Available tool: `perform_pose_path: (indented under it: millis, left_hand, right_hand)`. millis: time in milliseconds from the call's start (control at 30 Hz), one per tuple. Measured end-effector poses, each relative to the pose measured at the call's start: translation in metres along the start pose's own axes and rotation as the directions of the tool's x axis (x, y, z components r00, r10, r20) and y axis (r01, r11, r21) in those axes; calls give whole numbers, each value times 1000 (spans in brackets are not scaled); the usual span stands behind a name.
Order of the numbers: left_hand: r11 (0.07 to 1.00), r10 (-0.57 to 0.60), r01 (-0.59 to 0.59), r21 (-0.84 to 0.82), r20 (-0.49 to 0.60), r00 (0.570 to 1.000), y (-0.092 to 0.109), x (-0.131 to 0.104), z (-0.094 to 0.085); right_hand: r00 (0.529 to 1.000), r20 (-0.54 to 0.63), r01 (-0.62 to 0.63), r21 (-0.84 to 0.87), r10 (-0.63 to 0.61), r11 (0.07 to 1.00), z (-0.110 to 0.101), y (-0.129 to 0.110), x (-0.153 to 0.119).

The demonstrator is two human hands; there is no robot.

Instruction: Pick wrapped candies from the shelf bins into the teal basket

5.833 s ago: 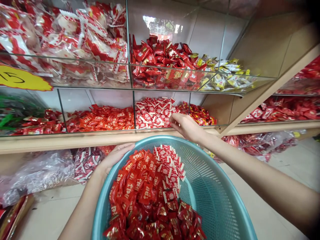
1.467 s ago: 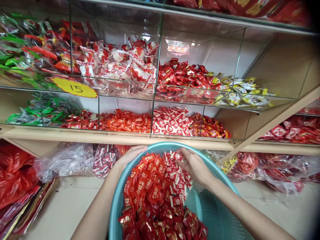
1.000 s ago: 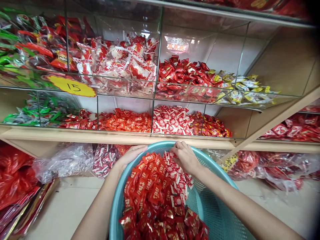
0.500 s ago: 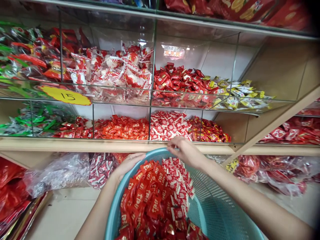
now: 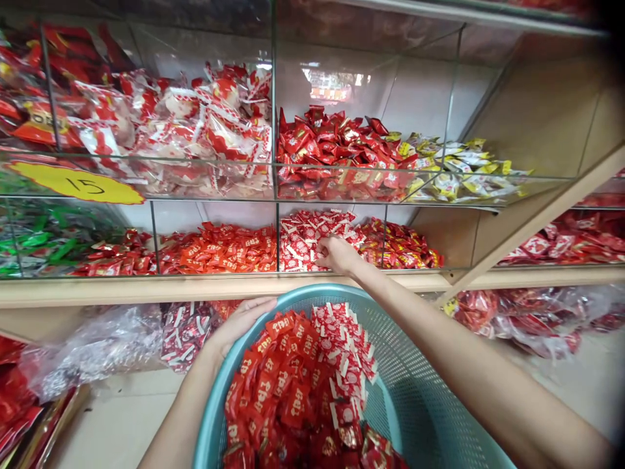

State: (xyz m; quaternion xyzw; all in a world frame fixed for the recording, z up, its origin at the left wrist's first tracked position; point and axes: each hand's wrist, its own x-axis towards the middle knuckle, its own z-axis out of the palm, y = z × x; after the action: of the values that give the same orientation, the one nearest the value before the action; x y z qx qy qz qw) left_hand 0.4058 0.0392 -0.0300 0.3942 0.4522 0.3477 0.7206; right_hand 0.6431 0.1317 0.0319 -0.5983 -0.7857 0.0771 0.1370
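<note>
A teal plastic basket (image 5: 424, 384) with slotted walls is below the shelf. My left hand (image 5: 247, 319) grips its left rim, fingers along the outside. Inside lie orange-red wrapped candies (image 5: 286, 374), red-and-white wrapped candies (image 5: 344, 345) and darker red ones at the bottom. My right hand (image 5: 339, 255) reaches over the far rim into the lower shelf bin, at the right part of a pile of red-and-white candies (image 5: 297, 244). Its fingers are curled together against the pile; whatever they hold is hidden.
Glass dividers split the shelves. Orange-red candies (image 5: 229, 247) lie left of the pile, red-yellow ones (image 5: 405, 244) right. Above are clear-wrapped packets (image 5: 170, 130) and a yellow "15" tag (image 5: 78, 182). A wooden ledge (image 5: 146, 286) runs in front; plastic bags (image 5: 107, 345) sit beneath.
My right hand has moved from above the basket's far rim forward into the bin of red-and-white candies. My left hand stays on the rim. The view has shifted slightly right.
</note>
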Motion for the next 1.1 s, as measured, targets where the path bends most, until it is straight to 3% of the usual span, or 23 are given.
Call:
perform_pose_path:
  millis: [133, 200, 267, 333, 400, 500, 600, 733, 867, 1100]
  left_hand:
    - [999, -26, 26, 26, -5, 1000, 0, 0, -1]
    - [999, -14, 15, 46, -10, 1000, 0, -1, -2]
    - [998, -4, 5, 60, -18, 1000, 0, -3, -1]
    - [998, -2, 4, 69, -28, 1000, 2, -4, -1]
    - [998, 0, 1, 64, -25, 1000, 3, -6, 0]
    - [998, -16, 18, 58, -39, 999, 3, -7, -2]
    - [994, -39, 48, 98, -84, 996, 2, -5, -5]
    - [988, -41, 54, 141, -99, 994, 1, -3, -7]
    - [987, -24, 42, 155, -119, 993, 0, -3, -8]
    - [989, -13, 30, 141, -123, 992, 0, -5, -7]
  right_hand:
    - [984, -162, 104, 166, -77, 981, -4, 0, -5]
    - [950, -299, 190, 320, -92, 928, -13, -2, -14]
    - [930, -362, 236, 452, -65, 860, -26, -3, -30]
    - [937, -346, 235, 518, -50, 822, -39, -2, -51]
    - [966, -250, 188, 529, -60, 828, -46, 2, -76]
    - [995, -88, 83, 432, -49, 898, -41, 14, -116]
    - [999, 32, -14, 239, 7, 971, -21, 23, -150]
    - [959, 262, -93, -62, 106, 994, 7, 18, -178]
    - [932, 306, -104, -292, 196, 951, 12, 9, -183]
    - [937, 312, -8, -428, 156, 904, 3, 1, -167]
